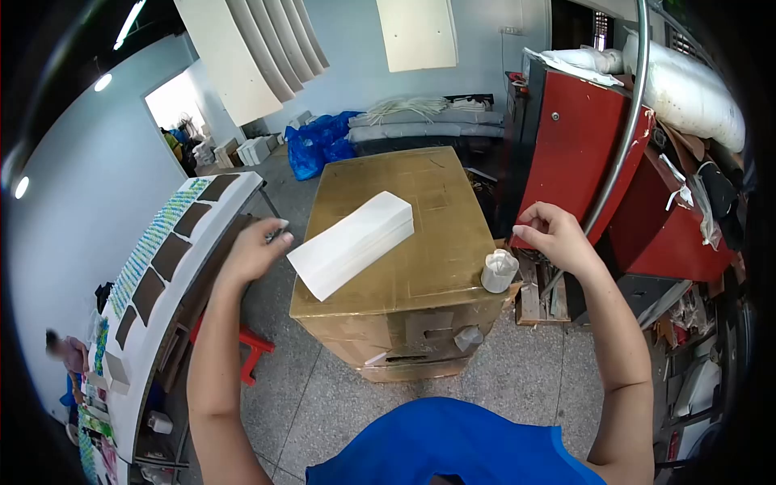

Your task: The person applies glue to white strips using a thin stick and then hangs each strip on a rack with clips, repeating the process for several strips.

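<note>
At 9 o'clock the left hand is loosely curled, a narrow gap between thumb and fingertips, just beside the near end of a long white block, while at 3 o'clock the right hand has thumb and forefinger nearly meeting; I cannot tell whether they pinch anything. The block lies centrally on a large brown cardboard box, its long axis running from 8 to 2 o'clock, with a small white cylinder on the box's 4 o'clock corner. Farther out, a red cabinet stands at 2 o'clock.
</note>
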A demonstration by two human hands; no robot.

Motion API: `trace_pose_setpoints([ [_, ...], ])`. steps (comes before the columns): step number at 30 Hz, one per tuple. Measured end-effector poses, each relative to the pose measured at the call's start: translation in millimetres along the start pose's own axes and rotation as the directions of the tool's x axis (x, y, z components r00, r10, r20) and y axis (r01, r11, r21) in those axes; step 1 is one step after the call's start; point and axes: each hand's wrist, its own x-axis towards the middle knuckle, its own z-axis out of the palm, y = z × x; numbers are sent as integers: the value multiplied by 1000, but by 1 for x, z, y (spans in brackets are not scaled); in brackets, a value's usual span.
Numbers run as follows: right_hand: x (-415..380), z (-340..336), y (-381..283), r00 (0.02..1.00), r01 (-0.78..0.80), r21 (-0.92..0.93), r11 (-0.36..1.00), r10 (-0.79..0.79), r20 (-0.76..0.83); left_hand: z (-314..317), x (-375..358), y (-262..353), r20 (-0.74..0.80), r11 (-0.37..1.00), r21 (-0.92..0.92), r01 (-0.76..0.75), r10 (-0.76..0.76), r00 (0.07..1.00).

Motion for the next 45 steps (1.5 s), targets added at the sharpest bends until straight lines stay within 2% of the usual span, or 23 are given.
trace_pose_setpoints([
  [1, -3, 7, 0, 1000, -3, 13, 1000, 3, -3, 22, -4, -8, 40, 977, 171, -131, 126, 991],
  [3, -5, 20, 7, 996, 81, -12, 997, -81, -48, 67, 16, -38, 159, 992, -86, -87, 100, 982],
  [4, -4, 24, 11, 990, 127, -20, 992, -128, -67, 62, 2, 12, 181, 999, -24, 48, -43, 983],
  [5, -5, 26, 14, 993, 111, -10, 994, -111, -45, 68, 6, 6, 188, 998, -24, 54, -48, 981],
  [8, -2, 24, 19, 995, 86, -76, 993, -90, -49, 77, 16, 1, 118, 999, 10, 54, -55, 992],
  [9, -4, 22, 15, 1000, 3, -61, 998, -4, -3, 73, 13, 13, 98, 999, 34, 37, -40, 994],
  [10, -5, 23, 16, 1000, 0, -58, 998, 1, 7, 71, 10, 24, 32, 991, 126, 42, -46, 998],
  [13, -8, 26, 15, 980, 147, -64, 987, -154, -125, 73, 14, 18, -5, 984, 169, -50, 52, 999],
  [15, -9, 29, 9, 887, 300, -170, 939, -340, -313, 75, 23, 9, 56, 989, 148, 12, -21, 998],
  [16, -13, 28, 2, 887, 307, -167, 937, -345, -308, 74, 26, 5, 121, 989, 132, 68, -84, 989],
  [20, -27, 31, -16, 869, 349, -42, 936, -340, -360, 71, 23, 18, 129, 984, 157, 79, -100, 987],
  [23, -39, 38, -23, 875, 368, 35, 929, -333, -352, 72, 12, 43, 27, 973, 229, 7, -13, 1000],
  [25, -46, 47, -24, 889, 375, 125, 919, -318, -330, 75, 7, 51, -231, 910, 403, -101, 207, 951],
  [26, -49, 52, -25, 924, 330, 169, 929, -281, -261, 72, 5, 55, -233, 910, 402, -101, 209, 950],
  [28, -54, 68, -17, 970, 239, 298, 924, -212, -121, 58, -3, 74, -74, 921, 385, -61, 97, 993],
  [30, -55, 92, -10, 995, 16, 646, 763, -76, 65, 49, -28, 98, -59, 937, 345, -57, 82, 995],
  [31, -54, 98, -6, 977, -99, 654, 750, -51, 206, 51, -43, 105, -40, 951, 305, -51, 66, 997],
  [32, -55, 104, -9, 978, -105, 655, 749, -40, 203, 57, -57, 106, -32, 980, 192, -56, 64, 997],
  [34, -58, 118, -22, 898, -438, 790, 429, 179, 402, 72, -86, 108, 8, 998, 45, -52, 52, 999],
  [36, -60, 129, -26, 882, -466, 791, 396, 142, 449, 91, -112, 109, 25, 994, -8, -108, 109, 994],
  [39, -66, 134, -44, 882, -463, 859, 219, 18, 471, 109, -138, 116, 38, 988, 60, -143, 141, 989],
  [41, -72, 138, -52, 893, -447, 861, 243, 57, 447, 118, -147, 115, -17, 966, 116, -232, 236, 972],
  [45, -77, 144, -52, 900, -430, 843, 323, 80, 429, 122, -157, 108, 10, 954, 167, -249, 251, 968],
])
